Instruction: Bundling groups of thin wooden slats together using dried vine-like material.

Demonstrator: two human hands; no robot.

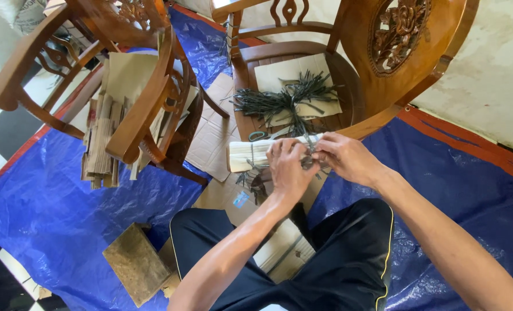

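Tarpaulin: blue sheet covering the floor, red-edged along the wall side; checkered tiles show beyond it at the left.
Carved chair: upright ahead of the person, its seat lined with cardboard.
Tipped chair: a second wooden chair at the left, tilted, with folded cardboard pieces and strips wedged under and through its frame.
Flattened cartons: lying on the tarpaulin between the two chairs and under the hands.
Wooden block: on the tarpaulin beside the person's left knee, apart from everything in use.
Dark strands: loose heap of thin dark strips spread on the carved chair's seat.
Pale bundle: roll of pale strips held level in front of the chair seat, above the cartons.
Left hand: closed over the bundle's right end, fingers wrapped across the top.
Right hand: fingertips pinched on a dark tie at that same end, touching the left hand.
Scissors: green-handled, on the seat's front edge just behind the bundle.
Risk, bundle: my judgement is that a slackened left-hand grip would let the strips fan out and drop.
Risk, tie: pulled too hard it may snap or slide off the end.
Risk, scissors: near the edge; a knock from the bundle could send them off.
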